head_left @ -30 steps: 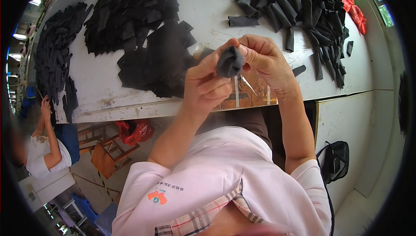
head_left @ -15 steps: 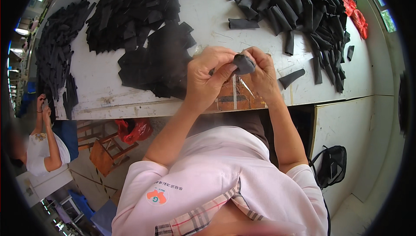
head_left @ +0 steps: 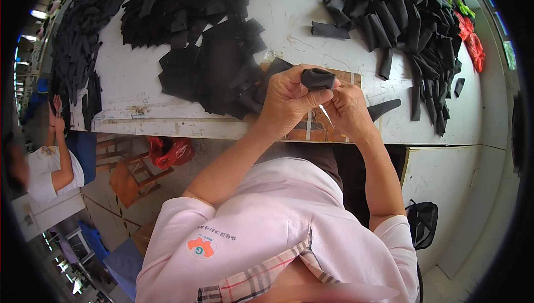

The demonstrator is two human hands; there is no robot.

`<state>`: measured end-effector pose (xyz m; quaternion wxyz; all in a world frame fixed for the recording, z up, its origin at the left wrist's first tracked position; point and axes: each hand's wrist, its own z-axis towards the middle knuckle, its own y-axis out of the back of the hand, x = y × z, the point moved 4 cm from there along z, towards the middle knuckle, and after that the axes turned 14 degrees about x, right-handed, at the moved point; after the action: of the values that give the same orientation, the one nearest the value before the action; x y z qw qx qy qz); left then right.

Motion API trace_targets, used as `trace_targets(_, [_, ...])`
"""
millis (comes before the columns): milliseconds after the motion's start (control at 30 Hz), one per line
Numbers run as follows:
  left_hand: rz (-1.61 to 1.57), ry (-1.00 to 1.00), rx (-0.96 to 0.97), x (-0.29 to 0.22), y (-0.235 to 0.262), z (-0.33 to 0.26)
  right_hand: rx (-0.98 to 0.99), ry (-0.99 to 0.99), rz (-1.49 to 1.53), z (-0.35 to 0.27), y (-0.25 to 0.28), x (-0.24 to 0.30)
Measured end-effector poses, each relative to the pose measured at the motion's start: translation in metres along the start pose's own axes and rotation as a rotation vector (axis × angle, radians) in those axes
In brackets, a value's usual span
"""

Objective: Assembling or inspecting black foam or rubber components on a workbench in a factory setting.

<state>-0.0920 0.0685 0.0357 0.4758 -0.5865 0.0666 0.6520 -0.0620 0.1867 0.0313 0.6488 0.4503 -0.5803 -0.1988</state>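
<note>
Above the near edge of the table, a short black fabric tube (head_left: 318, 79) is pinched between my hands, its opening turned up. My left hand (head_left: 286, 102) grips its left side with thumb and fingers. On the other side my right hand (head_left: 349, 108) is closed at the tube's lower right, its fingertips partly hidden. A thin, pale pointed thing (head_left: 326, 115) shows beside my right hand; I cannot tell whether it is held. Beneath lies a worn brown board (head_left: 308, 132). Another black tube (head_left: 385, 107) lies right of my right hand.
Flat black fabric pieces (head_left: 208, 75) pile up at the left, and narrow ones (head_left: 75, 41) farther left. Black tubes (head_left: 397, 19) heap at the right by a red plastic bag (head_left: 471, 41). A wooden stool (head_left: 130, 183) and a co-worker (head_left: 53, 169) are at the lower left.
The view has shifted, so the table's contents sit farther right. The tube has tipped, showing its opening more widely, and my right hand has dropped lower beside it.
</note>
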Motion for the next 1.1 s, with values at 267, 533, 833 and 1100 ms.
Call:
trace_targets(267, [0.485, 0.183, 0.067, -0.002, 0.0, 0.017, -0.11, 0.104, 0.259, 0.001, -0.02, -0.012])
trace_targets(533, [0.853, 0.156, 0.231, -0.012, -0.003, 0.019, -0.235, 0.183, 0.435, 0.003, -0.037, -0.023])
trace_targets(833, [0.156, -0.114, 0.086, -0.022, -0.01, 0.004, -0.138, 0.138, 0.138, -0.001, 0.004, 0.006])
trace_targets(1100, [-0.268, -0.042, -0.143, -0.01, 0.008, -0.012, -0.025, 0.06, -0.014, 0.005, -0.012, 0.001])
